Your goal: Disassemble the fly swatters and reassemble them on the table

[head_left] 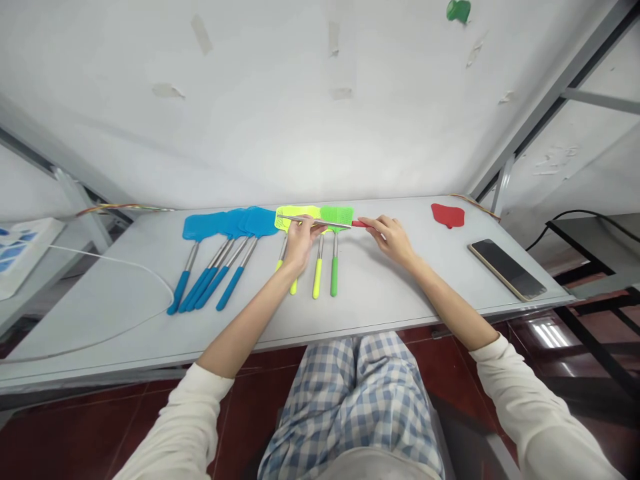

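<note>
My left hand [300,244] is closed around a thin metal rod [336,223], held level above the table. My right hand [391,237] pinches the red handle [358,224] at the rod's right end. Under and beside my left hand lie yellow fly swatters [317,279], partly hidden by the hand and forearm. A green fly swatter [334,275] is just to their right, its mesh head behind the rod. Farther right, a loose red fly swatter head [447,215] rests flat on the table, apart from both hands.
Several blue fly swatters [230,288] lie overlapping at the left of the grey table [390,293]. A phone [507,269] sits near the right edge. A white cable [125,261] loops across the left side. The white wall [320,147] rises behind the table.
</note>
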The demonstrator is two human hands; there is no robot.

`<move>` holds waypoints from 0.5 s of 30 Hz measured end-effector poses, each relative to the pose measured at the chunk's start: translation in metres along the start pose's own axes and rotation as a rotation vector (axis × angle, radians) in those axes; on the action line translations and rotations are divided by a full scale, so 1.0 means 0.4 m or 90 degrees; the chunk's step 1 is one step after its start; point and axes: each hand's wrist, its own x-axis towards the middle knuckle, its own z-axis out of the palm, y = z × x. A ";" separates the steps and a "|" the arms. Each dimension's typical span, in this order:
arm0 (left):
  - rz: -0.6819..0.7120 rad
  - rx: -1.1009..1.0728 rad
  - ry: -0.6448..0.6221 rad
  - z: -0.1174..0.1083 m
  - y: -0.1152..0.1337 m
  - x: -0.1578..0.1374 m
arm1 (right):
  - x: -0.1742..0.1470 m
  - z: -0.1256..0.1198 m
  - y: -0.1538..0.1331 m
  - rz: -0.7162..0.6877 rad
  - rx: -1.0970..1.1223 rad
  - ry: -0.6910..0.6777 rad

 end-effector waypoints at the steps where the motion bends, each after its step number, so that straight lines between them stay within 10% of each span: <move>1: 0.001 -0.005 0.008 -0.002 0.001 0.002 | 0.000 -0.001 0.001 0.003 -0.005 -0.002; 15: -0.015 -0.050 0.002 0.010 0.012 -0.017 | -0.003 -0.010 -0.014 0.021 -0.029 0.013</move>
